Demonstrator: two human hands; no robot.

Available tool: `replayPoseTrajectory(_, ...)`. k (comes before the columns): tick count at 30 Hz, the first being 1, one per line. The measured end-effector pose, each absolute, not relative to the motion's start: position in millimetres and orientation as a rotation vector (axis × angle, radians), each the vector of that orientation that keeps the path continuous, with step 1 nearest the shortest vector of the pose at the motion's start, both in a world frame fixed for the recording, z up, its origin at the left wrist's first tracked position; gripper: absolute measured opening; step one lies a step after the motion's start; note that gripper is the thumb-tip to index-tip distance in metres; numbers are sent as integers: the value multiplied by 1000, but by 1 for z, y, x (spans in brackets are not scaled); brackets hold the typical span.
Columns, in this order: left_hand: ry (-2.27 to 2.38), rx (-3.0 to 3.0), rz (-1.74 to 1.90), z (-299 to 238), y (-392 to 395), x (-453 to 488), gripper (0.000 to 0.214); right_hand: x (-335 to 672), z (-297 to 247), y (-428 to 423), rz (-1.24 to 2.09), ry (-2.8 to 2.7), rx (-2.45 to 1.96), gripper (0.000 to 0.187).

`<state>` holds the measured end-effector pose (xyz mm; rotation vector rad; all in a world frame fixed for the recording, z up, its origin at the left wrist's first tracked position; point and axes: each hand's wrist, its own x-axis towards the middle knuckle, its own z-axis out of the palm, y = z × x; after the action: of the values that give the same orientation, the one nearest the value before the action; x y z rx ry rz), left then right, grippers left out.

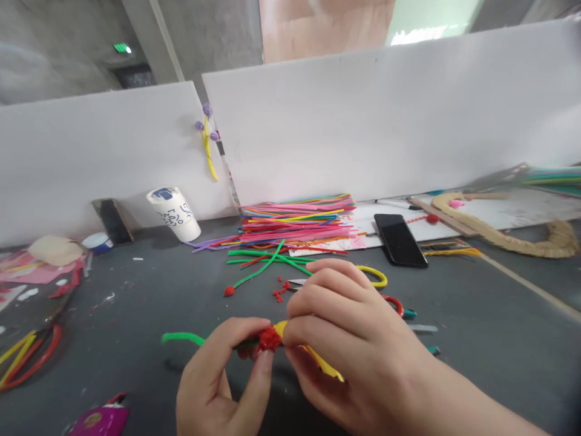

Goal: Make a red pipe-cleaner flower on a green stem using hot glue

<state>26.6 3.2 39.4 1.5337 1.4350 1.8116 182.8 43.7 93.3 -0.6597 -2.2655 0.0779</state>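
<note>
My left hand [227, 375] pinches a red bud-like tuft [269, 338] between thumb and forefinger. A green pipe cleaner [184, 337] sticks out to the left behind that hand. Close against the tuft, my right hand [349, 333] has its fingers closed on a yellow strip [323, 363], whose material I cannot make out. Part of the strip shows below the right fingers. Beyond the hands lies another green stem with a red bud [229, 291], near several red scraps [278, 296]. Scissors with a yellow-and-red handle [379, 277] are partly hidden behind my right hand.
Colourful pipe cleaners [299, 224] are heaped at the back, beside a black phone [400, 240]. A white paper cup [175, 213] and another phone [113, 221] stand back left. More scissors [49, 357] and a magenta object [100, 420] lie left. White panels [385, 121] border the table.
</note>
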Motion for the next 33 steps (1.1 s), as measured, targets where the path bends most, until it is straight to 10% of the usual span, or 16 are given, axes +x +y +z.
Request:
replayPoseTrajectory(13,1387,2415,1772,26,8,11,47,176,81,46,675,-1982,-856,17)
replayPoseTrajectory(33,1326,2629,1821,31,15,12,33,169,78,45,701,-1925,-929,15)
